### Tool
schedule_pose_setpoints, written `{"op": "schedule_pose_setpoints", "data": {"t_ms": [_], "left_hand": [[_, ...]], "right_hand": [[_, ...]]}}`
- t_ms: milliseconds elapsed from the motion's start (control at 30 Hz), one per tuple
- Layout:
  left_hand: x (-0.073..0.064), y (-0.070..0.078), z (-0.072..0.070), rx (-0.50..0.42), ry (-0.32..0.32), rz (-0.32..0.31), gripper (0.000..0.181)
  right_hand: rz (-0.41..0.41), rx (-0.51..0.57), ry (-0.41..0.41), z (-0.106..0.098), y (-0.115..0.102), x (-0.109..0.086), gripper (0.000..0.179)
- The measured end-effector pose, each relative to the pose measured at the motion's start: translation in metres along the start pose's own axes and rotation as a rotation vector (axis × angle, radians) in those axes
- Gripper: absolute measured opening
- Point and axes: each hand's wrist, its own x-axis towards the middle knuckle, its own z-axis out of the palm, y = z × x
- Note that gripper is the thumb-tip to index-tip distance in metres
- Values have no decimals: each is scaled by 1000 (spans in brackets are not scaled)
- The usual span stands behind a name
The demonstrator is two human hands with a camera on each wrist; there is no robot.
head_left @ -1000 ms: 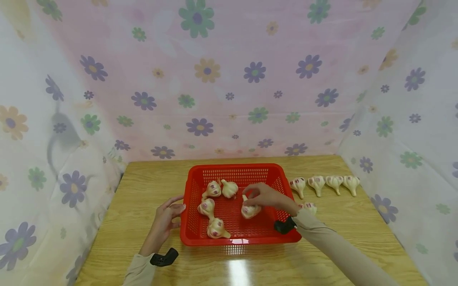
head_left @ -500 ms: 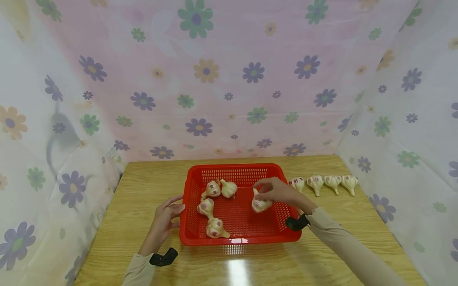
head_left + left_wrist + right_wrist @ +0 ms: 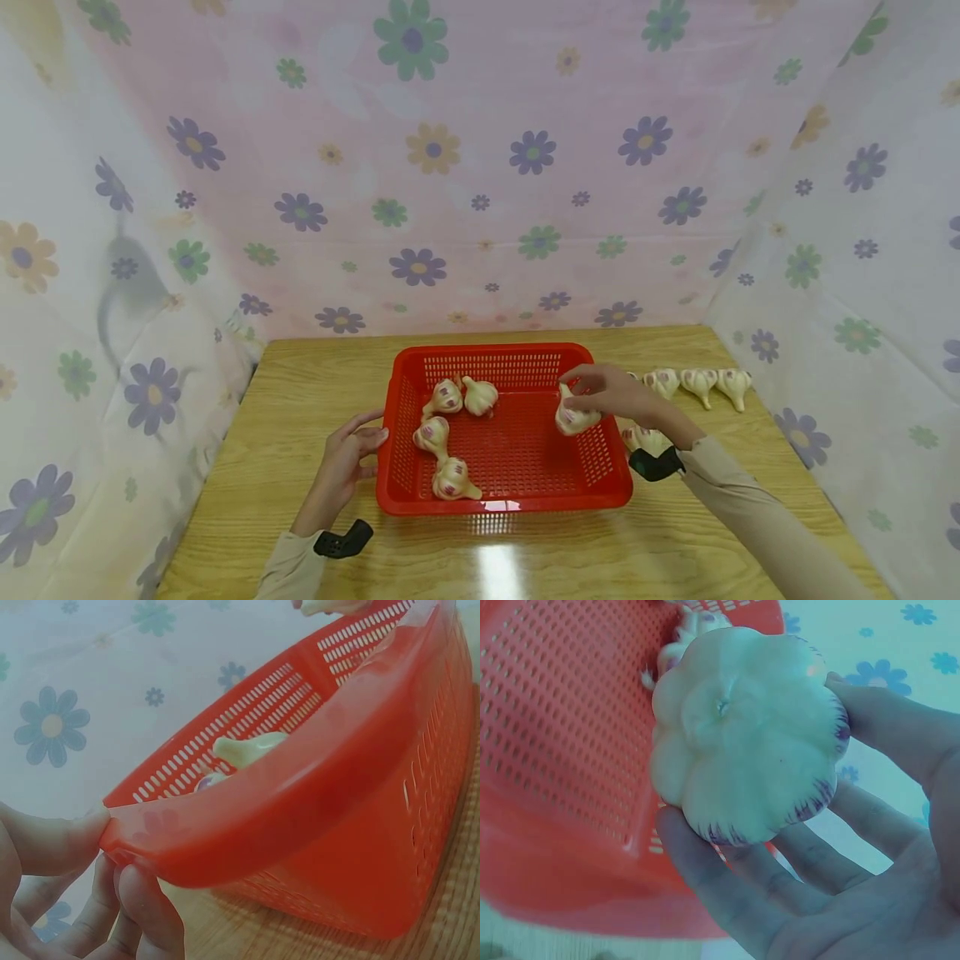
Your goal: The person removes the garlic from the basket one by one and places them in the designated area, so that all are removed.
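Observation:
My right hand (image 3: 618, 392) holds a garlic bulb (image 3: 573, 415) over the right side of a red plastic basket (image 3: 502, 506). In the right wrist view the bulb's pale underside (image 3: 742, 742) faces the camera, with thumb and fingers around its purple-streaked edge. At the basket's left side my left hand (image 3: 348, 458) pinches the rim (image 3: 225, 832), one digit on top and others below. Inside, toward the left, lie several more bulbs, among them an upper one (image 3: 480, 397) and a lower one (image 3: 453, 478).
To the right of the basket, a row of garlic bulbs (image 3: 699, 383) lies on the wooden table (image 3: 315, 367). Another bulb (image 3: 643, 438) is nearer, partly hidden by my right wrist's black camera (image 3: 656, 463). Flower-patterned cloth (image 3: 480, 250) closes off the back and both sides.
My right hand has carried the garlic bulb to the right and slightly up, from the basket's middle toward its right wall. The left hand and basket stay in place.

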Motion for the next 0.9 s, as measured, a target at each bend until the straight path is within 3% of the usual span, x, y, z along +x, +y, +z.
{"op": "schedule_pose_setpoints", "data": {"t_ms": [900], "left_hand": [[2,-1,1,16,6,-1,44]], "right_hand": [[32,29,68,-39,20,-36,54]]}}
